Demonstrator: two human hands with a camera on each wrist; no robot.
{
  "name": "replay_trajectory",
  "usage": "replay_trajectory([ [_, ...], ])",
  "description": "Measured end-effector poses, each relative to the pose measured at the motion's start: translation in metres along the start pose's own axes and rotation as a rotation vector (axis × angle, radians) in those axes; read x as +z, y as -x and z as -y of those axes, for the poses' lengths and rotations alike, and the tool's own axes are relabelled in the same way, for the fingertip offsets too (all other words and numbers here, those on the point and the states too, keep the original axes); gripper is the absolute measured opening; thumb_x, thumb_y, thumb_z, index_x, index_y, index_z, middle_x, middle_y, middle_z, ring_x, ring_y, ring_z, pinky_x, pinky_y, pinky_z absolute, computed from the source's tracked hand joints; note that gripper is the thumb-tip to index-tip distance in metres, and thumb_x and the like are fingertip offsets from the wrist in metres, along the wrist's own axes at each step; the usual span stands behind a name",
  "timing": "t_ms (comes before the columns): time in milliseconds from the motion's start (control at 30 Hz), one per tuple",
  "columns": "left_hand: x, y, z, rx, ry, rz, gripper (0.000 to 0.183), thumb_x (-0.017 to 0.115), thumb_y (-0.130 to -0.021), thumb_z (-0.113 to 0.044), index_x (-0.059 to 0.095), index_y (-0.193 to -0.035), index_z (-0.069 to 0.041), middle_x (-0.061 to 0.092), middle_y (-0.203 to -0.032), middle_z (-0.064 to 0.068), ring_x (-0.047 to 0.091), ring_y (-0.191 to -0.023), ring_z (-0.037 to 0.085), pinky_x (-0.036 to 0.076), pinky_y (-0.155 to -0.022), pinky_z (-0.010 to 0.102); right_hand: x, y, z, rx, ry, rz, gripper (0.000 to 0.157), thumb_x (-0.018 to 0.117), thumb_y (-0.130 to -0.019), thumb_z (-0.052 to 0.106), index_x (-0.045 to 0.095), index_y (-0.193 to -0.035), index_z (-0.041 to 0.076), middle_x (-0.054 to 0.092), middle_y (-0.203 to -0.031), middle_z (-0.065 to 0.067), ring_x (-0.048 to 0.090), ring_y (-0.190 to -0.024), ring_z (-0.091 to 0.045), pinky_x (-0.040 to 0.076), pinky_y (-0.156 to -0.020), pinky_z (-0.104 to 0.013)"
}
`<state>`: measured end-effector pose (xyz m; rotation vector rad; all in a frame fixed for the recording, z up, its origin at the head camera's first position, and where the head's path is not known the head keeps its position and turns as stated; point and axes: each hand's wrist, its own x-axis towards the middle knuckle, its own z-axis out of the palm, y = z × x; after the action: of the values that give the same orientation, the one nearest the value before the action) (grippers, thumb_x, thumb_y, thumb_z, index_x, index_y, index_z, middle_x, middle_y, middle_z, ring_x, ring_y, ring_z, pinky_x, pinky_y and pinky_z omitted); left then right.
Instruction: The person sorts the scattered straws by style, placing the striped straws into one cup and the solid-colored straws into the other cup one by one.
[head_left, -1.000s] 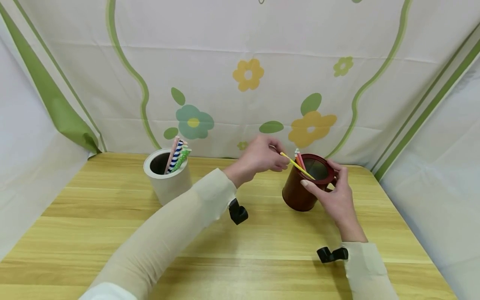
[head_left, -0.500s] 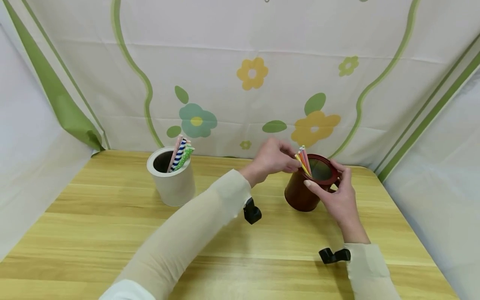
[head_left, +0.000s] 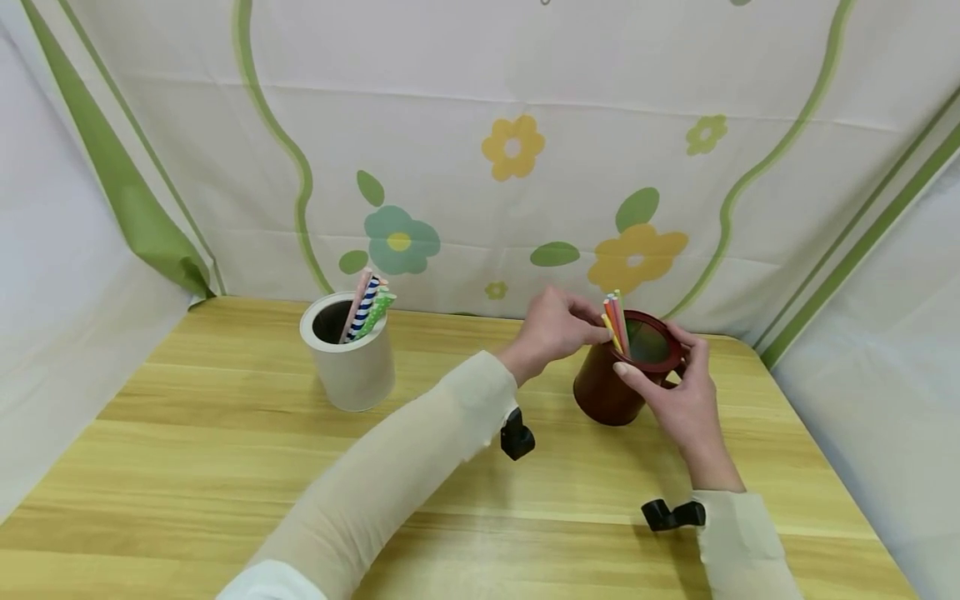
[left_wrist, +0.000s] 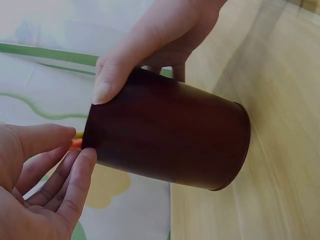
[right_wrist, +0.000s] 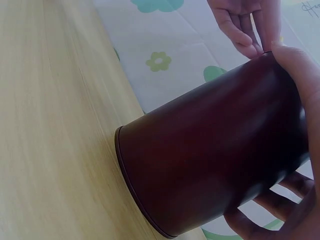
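Observation:
A dark reddish-brown mug (head_left: pixel 603 387) with a handle stands upright on the table, right of centre. My right hand (head_left: pixel 686 396) grips its top, the thumb on the near rim and the fingers round the handle side. At the left rim, my left hand (head_left: pixel 557 332) pinches a thin yellow stick (head_left: pixel 612 333), which leans inside the mug. Several thin coloured sticks (head_left: pixel 617 310), orange, pink and green among them, lean in the same spot. In the left wrist view, the mug wall (left_wrist: pixel 170 130) hides their lower parts, and only short yellow and orange bits show beside my fingertips.
To the left stands a white cylindrical holder (head_left: pixel 352 375) with several patterned straws (head_left: pixel 367 308), pink, blue-striped and green-dotted. A flowered cloth (head_left: pixel 450 167) hangs behind the wooden table (head_left: pixel 225 433), and pale cloth walls flank it on both sides.
My left hand has moved right to the mug's rim. The yellow stick, earlier slanted across the opening, now stands steeper beside the other sticks. My right hand keeps its hold on the mug.

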<state>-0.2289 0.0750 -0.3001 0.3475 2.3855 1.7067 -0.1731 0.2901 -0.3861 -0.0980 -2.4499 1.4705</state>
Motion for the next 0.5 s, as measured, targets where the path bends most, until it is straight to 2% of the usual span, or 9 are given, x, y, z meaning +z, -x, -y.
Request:
replay_trajectory([
  [300, 0.011, -0.002, 0.007, 0.02, -0.004, -0.016, 0.011, 0.088, -0.092, -0.016, 0.085, -0.1, -0.01, 0.081, -0.097, 0.002, 0.066, -0.083, 0.009, 0.052, -0.066, 0.021, -0.002, 0.0, -0.004, -0.008, -0.002, -0.013, 0.093, 0.084, -0.095, 0.031, 0.026, -0.167, 0.028, 0.044, -0.162, -0.007, 0.053, -0.128, -0.014, 0.05, -0.084, -0.008],
  [500, 0.01, 0.001, 0.012, 0.054, 0.035, 0.003, 0.021, 0.088, -0.091, -0.017, 0.083, -0.109, -0.009, 0.079, -0.096, 0.002, 0.068, -0.083, 0.009, 0.055, -0.069, 0.022, -0.001, 0.0, -0.006, -0.009, -0.02, -0.011, 0.094, 0.084, -0.096, 0.028, 0.024, -0.168, 0.028, 0.042, -0.164, -0.009, 0.052, -0.132, -0.02, 0.049, -0.085, -0.006],
])
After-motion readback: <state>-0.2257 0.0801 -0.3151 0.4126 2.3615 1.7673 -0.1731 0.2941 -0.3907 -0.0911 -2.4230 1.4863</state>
